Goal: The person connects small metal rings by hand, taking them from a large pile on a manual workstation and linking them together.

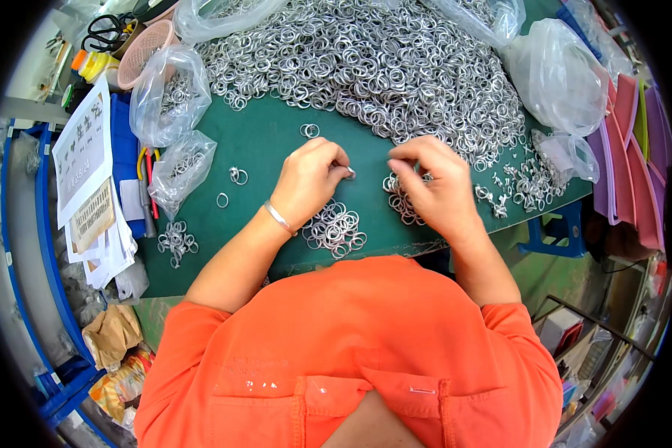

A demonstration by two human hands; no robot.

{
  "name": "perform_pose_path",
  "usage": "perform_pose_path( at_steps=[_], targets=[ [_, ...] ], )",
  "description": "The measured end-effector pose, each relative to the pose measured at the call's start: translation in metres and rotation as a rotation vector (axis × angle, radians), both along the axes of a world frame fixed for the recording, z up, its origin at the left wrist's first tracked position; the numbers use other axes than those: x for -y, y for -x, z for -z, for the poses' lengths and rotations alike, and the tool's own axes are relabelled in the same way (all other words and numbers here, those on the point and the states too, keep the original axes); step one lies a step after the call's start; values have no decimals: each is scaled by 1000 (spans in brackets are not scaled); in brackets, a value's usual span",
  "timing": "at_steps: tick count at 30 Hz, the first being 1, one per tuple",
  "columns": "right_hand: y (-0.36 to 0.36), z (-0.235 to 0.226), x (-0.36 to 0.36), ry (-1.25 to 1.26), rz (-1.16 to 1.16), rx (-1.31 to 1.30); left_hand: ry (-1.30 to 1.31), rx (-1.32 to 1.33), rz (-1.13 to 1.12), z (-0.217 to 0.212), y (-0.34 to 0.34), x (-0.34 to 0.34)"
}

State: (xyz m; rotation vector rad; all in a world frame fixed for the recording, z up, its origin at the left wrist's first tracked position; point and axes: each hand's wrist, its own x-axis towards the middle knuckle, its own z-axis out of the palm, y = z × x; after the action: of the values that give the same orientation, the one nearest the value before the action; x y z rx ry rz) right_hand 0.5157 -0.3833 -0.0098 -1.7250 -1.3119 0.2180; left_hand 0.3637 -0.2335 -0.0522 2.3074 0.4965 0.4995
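Observation:
On the green tabletop (261,142), my left hand (311,178) is closed in a pinch. A small silvery metal piece (351,173) shows at its fingertips; its exact shape is too small to tell. My right hand (439,183) has curled fingers, with a narrow gap between thumb and forefinger and nothing visible there. Below the left hand lies a small heap of silver rings (336,228). Another ring heap (402,200) is partly hidden under the right hand. Just beyond the left hand are a couple of loose rings (309,131).
A large mound of silver rings (381,63) covers the table's far side. Plastic bags (170,93) and printed sheets (84,153) lie left. Small metal parts (534,183) are scattered right, near a stuffed clear bag (560,78). A blue stool (556,233) stands below the right edge.

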Motion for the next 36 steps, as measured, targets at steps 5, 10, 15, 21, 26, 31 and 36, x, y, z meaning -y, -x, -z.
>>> perform_pose_path(
  at_steps=[5,10,15,21,26,31,36],
  targets=[
    [19,9,-7,79,-121,-259,197,225,6,-24,7,15],
    [13,6,1,111,-109,-438,2,287,49,-29,8,4],
    [-16,-2,22,78,-61,-227,-362,6,-161,0,3,-30],
    [-37,-2,56,234,51,30,-197,-2,-121,19,5,-43],
    [-31,2,60,337,12,57,237,-17,-197,4,3,-25],
    [-15,-9,31,154,11,-63,752,101,-125,-12,1,1],
    [14,2,-5,39,-124,-337,989,265,21,-32,4,20]
  ],
)
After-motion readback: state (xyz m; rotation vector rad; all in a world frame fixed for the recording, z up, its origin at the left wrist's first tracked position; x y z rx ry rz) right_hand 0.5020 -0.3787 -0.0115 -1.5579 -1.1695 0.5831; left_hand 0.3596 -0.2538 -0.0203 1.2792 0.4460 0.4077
